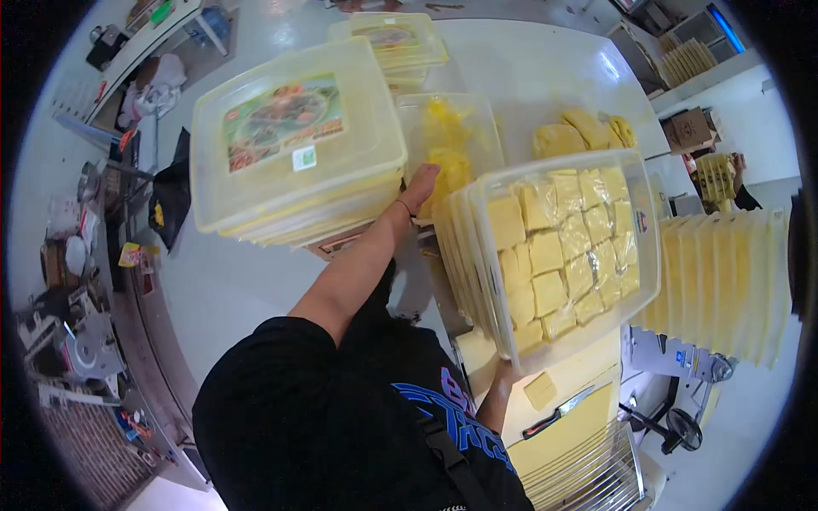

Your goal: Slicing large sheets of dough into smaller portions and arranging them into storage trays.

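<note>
My left hand [422,188] is at the near edge of a clear plastic tub [487,128] with yellow pieces or residue in it. Its fingers are partly hidden, so its grip is unclear. With my right hand [506,369] I hold the near lower corner of another clear plastic tub [647,255]; the fingertips are out of sight behind it. Rows of square yellow dough-like blocks [548,290] under clear film fill this tub, which tops a stack of similar tubs [457,268]. Below, a red-and-black-handled knife [559,412] and a cut yellow square [540,391] lie on a yellowish board [575,434].
Lidded tubs [364,128] are stacked to the left, with more lidded tubs [434,38] behind. Yellow dough pieces [585,134] rest on the white table [524,57]. At right stand another tub stack [716,281], a metal rack [588,469] and a small fan [684,429].
</note>
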